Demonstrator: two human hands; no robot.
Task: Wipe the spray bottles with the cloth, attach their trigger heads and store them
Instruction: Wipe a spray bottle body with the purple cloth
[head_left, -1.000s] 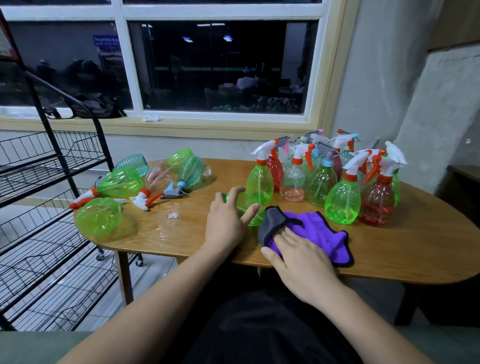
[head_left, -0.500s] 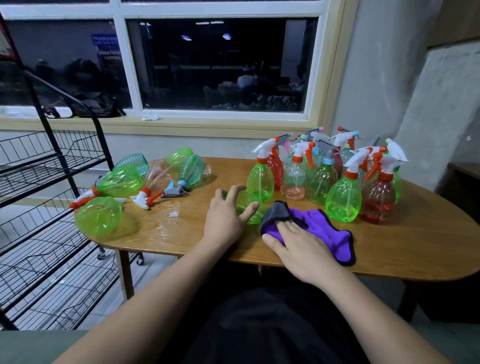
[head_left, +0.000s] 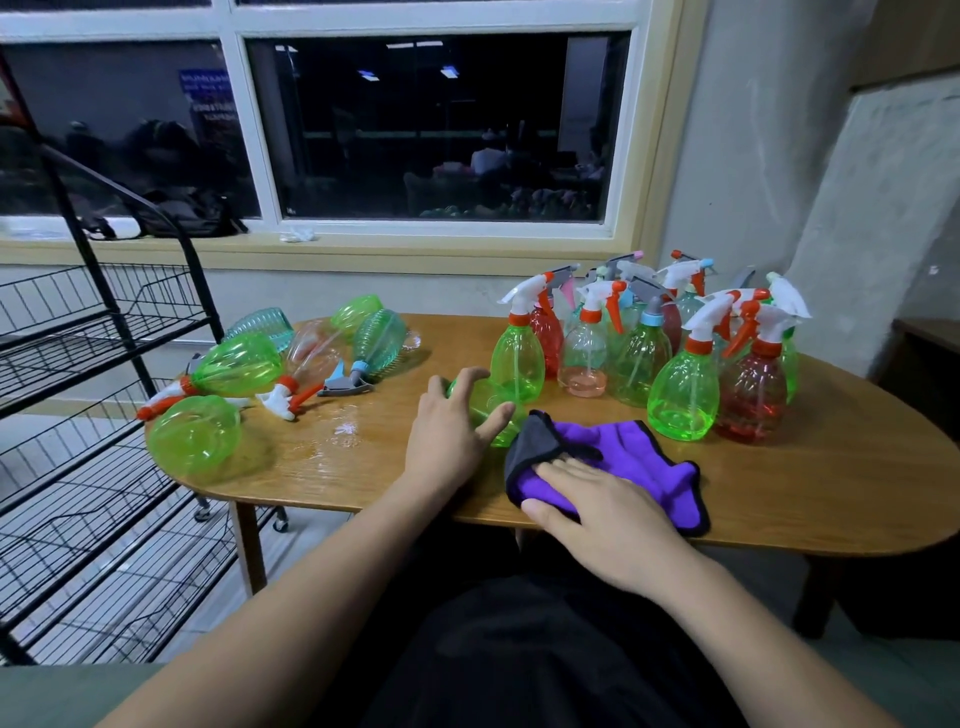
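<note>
The left hand (head_left: 444, 434) has its grip spread over a green bottle (head_left: 485, 410) lying on its side, fingers curled on it but not squeezed tight. The right hand (head_left: 605, 512) lies flat, fingers together, pressing on the purple cloth (head_left: 639, 467), not pinching it. A moment ago this hand was nearer the cloth's dark folded corner; now it has slid back toward six o'clock, so I think wiping has not started yet. The cloth looks soft and fuzzy with a dark edge. At one o'clock stand shiny see-through plastic bottles (head_left: 685, 389), egg-shaped, with trigger tops on. At ten o'clock more bottles (head_left: 244, 364) lie down, some with ridges. The wooden surface (head_left: 831, 467) looks smooth, with a wet patch (head_left: 343, 431).
</note>
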